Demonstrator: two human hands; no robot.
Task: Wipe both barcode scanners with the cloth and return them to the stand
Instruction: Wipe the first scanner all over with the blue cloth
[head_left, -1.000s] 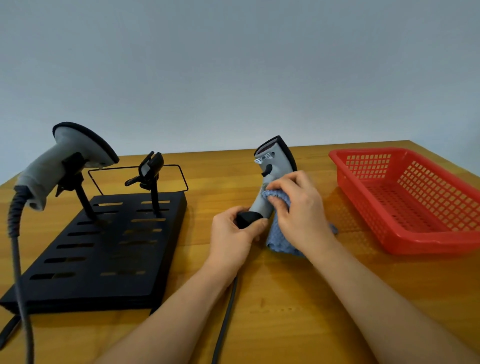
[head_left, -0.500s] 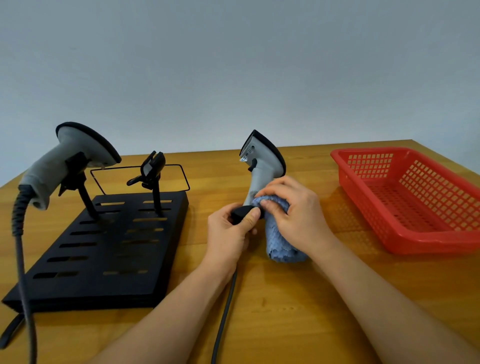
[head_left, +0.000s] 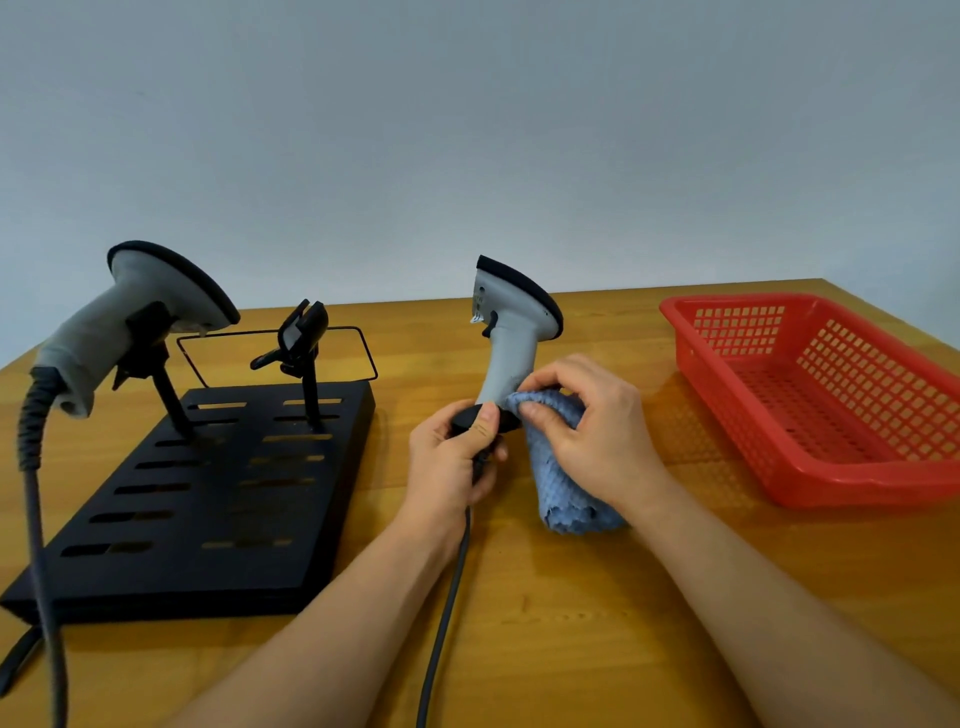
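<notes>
No text, label, brand or number can be read anywhere here. The gray scanner (head_left: 511, 343) held upright shows a few small light marks on the side of its head, too small to tell as letters or signs, and the second scanner (head_left: 140, 317) on the black stand (head_left: 208, 493) bears no legible marking

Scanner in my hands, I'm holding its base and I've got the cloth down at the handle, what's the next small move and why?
Probably slide the blue cloth up the grey handle toward the head. The right hand presses it only at the handle's bottom, just above where the left hand grips the held scanner, so the upper part looks unwiped. The empty cradle can wait.
</notes>
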